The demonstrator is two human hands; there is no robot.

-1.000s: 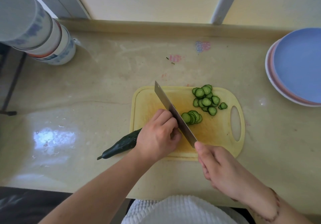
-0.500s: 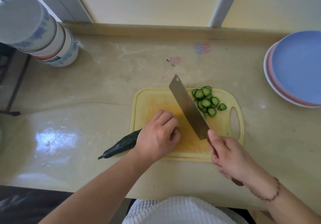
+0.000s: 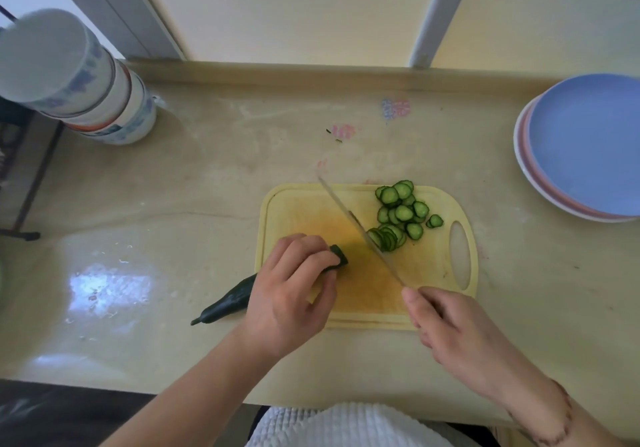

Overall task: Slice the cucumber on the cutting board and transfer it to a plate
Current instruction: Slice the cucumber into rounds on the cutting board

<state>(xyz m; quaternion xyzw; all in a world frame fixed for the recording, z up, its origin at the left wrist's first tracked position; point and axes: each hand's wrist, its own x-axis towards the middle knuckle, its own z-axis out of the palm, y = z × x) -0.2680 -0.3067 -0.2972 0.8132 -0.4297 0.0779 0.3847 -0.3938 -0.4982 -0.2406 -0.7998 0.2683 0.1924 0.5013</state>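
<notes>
Your left hand [image 3: 289, 294] curls over the dark green cucumber [image 3: 228, 302], hiding its middle; its cut end lies on the yellow plastic cutting board [image 3: 360, 304]. Your right hand [image 3: 453, 328] grips the steel cleaver [image 3: 360, 235], handle hidden, left of the round green slices [image 3: 401, 214]. The blue plate stack [image 3: 585, 145] is cut off far right.

Yellow board [image 3: 304, 211] (green slices [image 3: 403, 212])

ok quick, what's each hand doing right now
Left hand: fingers curled round the cucumber, holding it on the cutting board.
Right hand: gripping the knife, blade beside the slices.
</notes>
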